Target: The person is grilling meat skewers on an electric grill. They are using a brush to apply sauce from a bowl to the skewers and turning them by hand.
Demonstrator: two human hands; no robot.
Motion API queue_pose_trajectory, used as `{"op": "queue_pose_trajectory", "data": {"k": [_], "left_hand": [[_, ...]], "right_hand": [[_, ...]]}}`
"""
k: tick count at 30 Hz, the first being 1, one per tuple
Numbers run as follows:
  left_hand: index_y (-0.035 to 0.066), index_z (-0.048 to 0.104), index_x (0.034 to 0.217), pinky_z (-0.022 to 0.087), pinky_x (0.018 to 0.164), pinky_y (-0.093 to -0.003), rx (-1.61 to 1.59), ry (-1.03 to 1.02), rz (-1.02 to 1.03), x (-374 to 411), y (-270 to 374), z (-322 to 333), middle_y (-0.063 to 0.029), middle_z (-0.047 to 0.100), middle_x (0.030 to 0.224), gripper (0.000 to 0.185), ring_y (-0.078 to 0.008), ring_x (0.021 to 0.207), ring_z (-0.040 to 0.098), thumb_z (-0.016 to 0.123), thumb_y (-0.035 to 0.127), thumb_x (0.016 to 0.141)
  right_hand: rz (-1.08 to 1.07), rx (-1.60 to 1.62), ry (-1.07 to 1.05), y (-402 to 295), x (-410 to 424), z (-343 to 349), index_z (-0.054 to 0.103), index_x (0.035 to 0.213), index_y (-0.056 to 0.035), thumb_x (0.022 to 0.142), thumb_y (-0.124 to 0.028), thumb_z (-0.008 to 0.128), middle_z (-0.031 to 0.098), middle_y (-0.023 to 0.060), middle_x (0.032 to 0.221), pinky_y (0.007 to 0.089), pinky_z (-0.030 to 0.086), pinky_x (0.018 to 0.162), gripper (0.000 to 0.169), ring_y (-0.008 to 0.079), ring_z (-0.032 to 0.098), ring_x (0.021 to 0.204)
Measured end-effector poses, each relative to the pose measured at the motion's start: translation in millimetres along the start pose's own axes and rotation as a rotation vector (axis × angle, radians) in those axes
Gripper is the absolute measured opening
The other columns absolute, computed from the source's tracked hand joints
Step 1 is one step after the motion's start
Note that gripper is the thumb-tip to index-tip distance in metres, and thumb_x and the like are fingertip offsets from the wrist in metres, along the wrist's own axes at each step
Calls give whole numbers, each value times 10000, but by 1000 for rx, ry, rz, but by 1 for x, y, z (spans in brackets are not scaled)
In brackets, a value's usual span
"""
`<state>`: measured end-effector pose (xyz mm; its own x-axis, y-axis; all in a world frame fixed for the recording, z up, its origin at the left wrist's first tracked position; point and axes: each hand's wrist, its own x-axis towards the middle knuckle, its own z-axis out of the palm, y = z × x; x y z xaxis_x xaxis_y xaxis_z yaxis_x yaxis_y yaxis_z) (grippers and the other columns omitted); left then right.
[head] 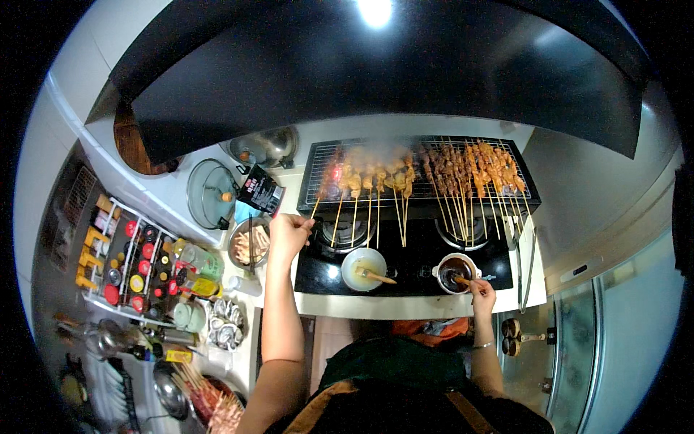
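Observation:
My left hand (290, 234) pinches the end of the leftmost wooden skewer (316, 207), whose meat rests on a black grill box (307, 200) with a wire grate. My right hand (481, 295) grips the handle of a brush (462, 280). The brush's head dips into dark sauce in a white two-handled bowl (435, 271) and is hidden. Left of it, a pale bowl (349, 276) holds yellowish liquid and a wooden-handled brush (378, 277). Yellow-orange meat skewers (374, 182) lie mid-grate under smoke. Browner skewers (450, 171) and orange ones (493, 168) lie to the right.
Metal tongs (526, 271) lie at the hob's right edge. Chopsticks (251, 244) rest across a metal bowl (233, 255) of pale food at left. Condiment jars (142, 266) crowd a rack, with raw skewers (200, 399) below. The black range hood (379, 76) overhangs the grill.

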<state>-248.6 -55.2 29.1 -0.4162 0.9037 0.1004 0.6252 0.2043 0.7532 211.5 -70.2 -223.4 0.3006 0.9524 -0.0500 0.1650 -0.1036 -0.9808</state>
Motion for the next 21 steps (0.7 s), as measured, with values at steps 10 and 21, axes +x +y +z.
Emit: {"op": "queue_pose_trajectory", "data": {"k": [10, 21], "left_hand": [[-20, 648, 841, 386, 334, -194, -497, -237, 11, -40, 62, 17, -34, 596, 649, 130, -62, 414, 499, 586, 90, 874], [-45, 631, 900, 381, 385, -201, -834, -521, -42, -65, 132, 131, -41, 574, 689, 254, -70, 455, 494, 539, 191, 921]], "right_hand": [[-402, -637, 238, -100, -20, -41, 621, 828, 2, 838, -215, 631, 615, 152, 743, 390, 461, 561, 218, 326, 596, 641], [-632, -340, 108, -198, -29, -20, 622, 851, 8, 803, -17, 631, 600, 133, 733, 286, 441, 484, 54, 225, 584, 579]]}}
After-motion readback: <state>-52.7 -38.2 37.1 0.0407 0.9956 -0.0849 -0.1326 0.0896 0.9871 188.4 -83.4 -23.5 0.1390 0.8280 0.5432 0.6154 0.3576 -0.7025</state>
